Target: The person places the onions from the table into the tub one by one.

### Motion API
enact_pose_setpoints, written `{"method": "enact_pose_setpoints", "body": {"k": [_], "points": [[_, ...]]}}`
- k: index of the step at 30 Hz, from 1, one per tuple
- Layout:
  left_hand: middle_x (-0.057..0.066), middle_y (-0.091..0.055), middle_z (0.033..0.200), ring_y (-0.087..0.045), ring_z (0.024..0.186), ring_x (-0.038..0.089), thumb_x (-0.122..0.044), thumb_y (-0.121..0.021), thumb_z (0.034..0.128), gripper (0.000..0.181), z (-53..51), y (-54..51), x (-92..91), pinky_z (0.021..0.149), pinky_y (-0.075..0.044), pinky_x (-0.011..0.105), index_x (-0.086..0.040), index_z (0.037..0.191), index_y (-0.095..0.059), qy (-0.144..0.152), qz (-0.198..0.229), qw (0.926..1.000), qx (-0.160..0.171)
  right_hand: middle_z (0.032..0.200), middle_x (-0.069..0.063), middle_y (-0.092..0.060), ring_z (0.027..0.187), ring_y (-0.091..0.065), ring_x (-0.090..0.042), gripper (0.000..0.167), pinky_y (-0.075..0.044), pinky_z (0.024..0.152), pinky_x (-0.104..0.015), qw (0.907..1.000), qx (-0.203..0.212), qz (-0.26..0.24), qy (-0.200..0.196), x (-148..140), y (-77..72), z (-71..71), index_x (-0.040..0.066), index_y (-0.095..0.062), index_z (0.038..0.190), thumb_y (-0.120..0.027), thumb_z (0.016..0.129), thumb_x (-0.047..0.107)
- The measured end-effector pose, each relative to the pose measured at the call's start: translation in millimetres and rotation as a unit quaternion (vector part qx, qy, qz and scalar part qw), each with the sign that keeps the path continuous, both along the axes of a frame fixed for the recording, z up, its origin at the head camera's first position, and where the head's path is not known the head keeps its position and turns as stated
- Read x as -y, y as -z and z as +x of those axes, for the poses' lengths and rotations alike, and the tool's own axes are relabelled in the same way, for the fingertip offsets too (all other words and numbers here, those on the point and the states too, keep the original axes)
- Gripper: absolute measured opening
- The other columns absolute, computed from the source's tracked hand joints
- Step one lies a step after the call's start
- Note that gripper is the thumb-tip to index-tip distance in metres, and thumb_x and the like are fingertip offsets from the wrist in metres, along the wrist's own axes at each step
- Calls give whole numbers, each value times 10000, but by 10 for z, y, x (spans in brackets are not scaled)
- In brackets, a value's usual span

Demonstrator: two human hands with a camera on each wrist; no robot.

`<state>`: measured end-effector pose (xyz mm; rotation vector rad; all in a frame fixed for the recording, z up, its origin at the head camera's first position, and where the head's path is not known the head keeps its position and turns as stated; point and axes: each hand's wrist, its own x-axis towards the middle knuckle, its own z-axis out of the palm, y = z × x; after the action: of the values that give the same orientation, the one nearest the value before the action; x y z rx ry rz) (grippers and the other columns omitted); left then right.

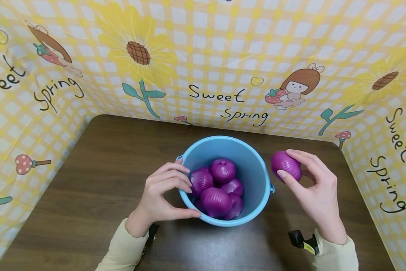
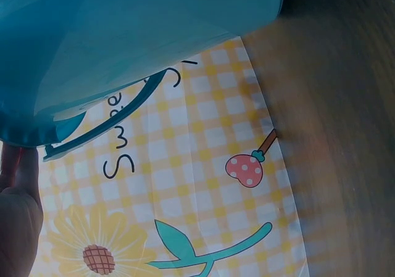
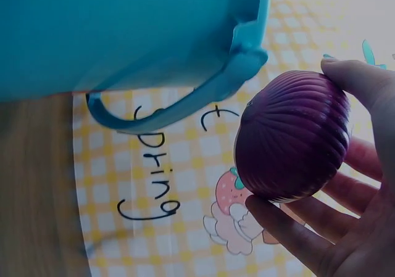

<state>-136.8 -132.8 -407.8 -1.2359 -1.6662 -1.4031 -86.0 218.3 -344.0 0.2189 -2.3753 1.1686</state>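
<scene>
A blue bucket [image 1: 225,223] stands on the table with several purple onions [image 1: 216,202] piled inside it. My left hand [image 1: 164,190] grips the bucket's left rim, its fingers reaching over the edge and its thumb along the near side. To the right of the bucket, my right hand [image 1: 316,184] holds another purple onion [image 1: 286,166] between thumb and fingers, apart from the rim. In the right wrist view that onion [image 3: 293,135] shows its ribbed skin, with the bucket's handle [image 3: 179,113] hanging close by. The left wrist view shows mostly the bucket's outer wall [image 2: 142,36].
The dark wooden table [image 1: 87,180] extends on both sides of the bucket. A yellow checked cloth [image 1: 209,56] with flowers and lettering rises behind the table and along its left and right sides. A black wrist camera [image 1: 301,241] sits by the right sleeve.
</scene>
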Motion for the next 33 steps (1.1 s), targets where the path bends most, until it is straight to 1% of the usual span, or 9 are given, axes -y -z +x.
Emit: {"method": "enact_pose_setpoints", "body": {"k": [1,3,5,9,11,14,20,27,33], "points": [[48,-687,785,-648,913,310,-465,-947,686,469,0,0,0,1025,-506,489,-83,764,-686,4,-3,10000,2,1280,11,-659,1105,-622,-155,581,-540,862,-149,10000,5,-10,-22,-11,23,-9,128,-717,1281,-877,753,-53],[51,-686,786,-646,917,311,-464,-948,685,470,2,1,1,1039,-496,503,-82,765,-686,14,-4,10000,8,1286,19,-656,1114,-624,-169,586,-544,864,-156,9999,-50,-28,-83,8,18,-11,130,-718,1281,-877,750,-57],[52,-686,786,-645,920,311,-464,-948,685,470,5,0,1,1047,-489,510,-82,767,-687,15,-3,10000,15,1283,-9,-660,1114,-627,-173,583,-544,866,-157,9997,-178,-56,-152,70,-40,4,102,-718,1273,-869,742,-83],[48,-686,784,-645,918,311,-463,-947,688,469,7,-2,0,1044,-491,513,-81,767,-686,11,4,10000,15,1261,-117,-664,1112,-627,-164,549,-540,868,-150,9987,-400,-153,-286,229,-184,38,12,-709,1245,-837,734,-141],[48,-686,786,-645,917,310,-463,-946,688,470,8,0,0,1046,-491,508,-80,766,-686,17,5,10000,18,1251,-152,-662,1109,-627,-162,534,-539,871,-152,9982,-462,-190,-333,288,-236,53,-14,-705,1235,-827,734,-152],[51,-687,787,-645,914,309,-463,-946,688,471,8,5,-2,1050,-489,500,-78,765,-686,19,10,10000,26,1248,-165,-660,1114,-626,-161,532,-541,877,-159,9977,-501,-228,-405,347,-277,63,-27,-702,1230,-822,729,-160],[56,-687,785,-646,913,307,-466,-946,688,472,8,15,0,1057,-485,494,-76,764,-689,15,3,10000,33,1256,-157,-657,1125,-627,-187,549,-548,891,-183,9962,-504,-320,-638,427,-293,67,-33,-699,1227,-826,710,-167],[56,-685,781,-647,908,309,-462,-945,690,477,2,17,-6,1050,-491,485,-69,760,-685,20,27,10000,-15,1258,-165,-652,1121,-630,-202,553,-554,898,-204,9938,-481,-388,-920,512,-273,56,-42,-697,1218,-824,696,-172],[51,-685,782,-647,908,307,-463,-946,688,474,8,19,-6,1046,-493,487,-75,761,-684,16,22,10000,-19,1249,-187,-652,1136,-626,-237,548,-561,905,-231,9905,-583,-422,-1168,579,-240,43,-53,-698,1200,-827,680,-169]]}}
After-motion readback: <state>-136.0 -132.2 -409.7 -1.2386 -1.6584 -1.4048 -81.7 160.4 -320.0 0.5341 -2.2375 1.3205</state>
